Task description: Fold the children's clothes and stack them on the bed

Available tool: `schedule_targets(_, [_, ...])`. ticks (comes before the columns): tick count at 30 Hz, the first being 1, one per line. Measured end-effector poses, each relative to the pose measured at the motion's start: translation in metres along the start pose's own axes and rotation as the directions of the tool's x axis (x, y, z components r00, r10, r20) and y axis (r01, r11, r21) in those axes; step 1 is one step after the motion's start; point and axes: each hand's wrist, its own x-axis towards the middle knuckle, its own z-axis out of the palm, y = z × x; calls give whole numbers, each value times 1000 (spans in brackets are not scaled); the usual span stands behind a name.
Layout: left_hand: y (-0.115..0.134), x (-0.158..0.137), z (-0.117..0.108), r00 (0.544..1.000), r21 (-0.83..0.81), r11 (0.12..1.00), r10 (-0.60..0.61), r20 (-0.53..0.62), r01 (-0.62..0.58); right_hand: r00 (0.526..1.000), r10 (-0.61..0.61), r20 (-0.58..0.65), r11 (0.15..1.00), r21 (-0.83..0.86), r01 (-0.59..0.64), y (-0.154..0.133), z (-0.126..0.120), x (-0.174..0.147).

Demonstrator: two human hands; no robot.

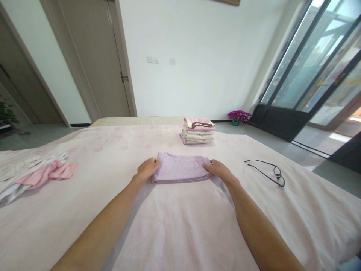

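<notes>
A folded lilac ribbed garment [182, 168] lies in front of me on a pale pink bedsheet [175, 222]. At its left end, my left hand [148, 168] pinches the upper corner between thumb and fingers. The opposite end is gripped by my right hand [221, 170], thumb on top and fingers partly hidden. Just beyond the garment stands a stack of folded clothes [197, 131], with a pink and white piece on top and cream and lilac ones below.
Rumpled pink and white clothes [50, 173] lie in a heap at the far left. Black-framed glasses [278, 175] rest on the sheet to the right. Past the bed are a white wall, a door [93, 56] and purple flowers [239, 116].
</notes>
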Motion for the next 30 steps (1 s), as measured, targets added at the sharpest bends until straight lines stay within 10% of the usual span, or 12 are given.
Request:
schedule_targets(9, [3,-1,18,987,-44,999,-16,-160,9,994,-55,-97,995,72,62,-2,9,-6])
schedule_targets(18, [-77,-16,-56,930,-59,998,-52,-365,32,971,-208,-119,741,629,236,-97,38,-26])
schedule_targets(24, [-136,-34,-80,923,144,959,-183,-340,243,952,-298,-73,898,315,305,-157,67,-26])
schedule_targets(30, [-148,-43,-87,941,295,932,-109,-319,208,955,-281,-99,947,131,292,-160,78,-36])
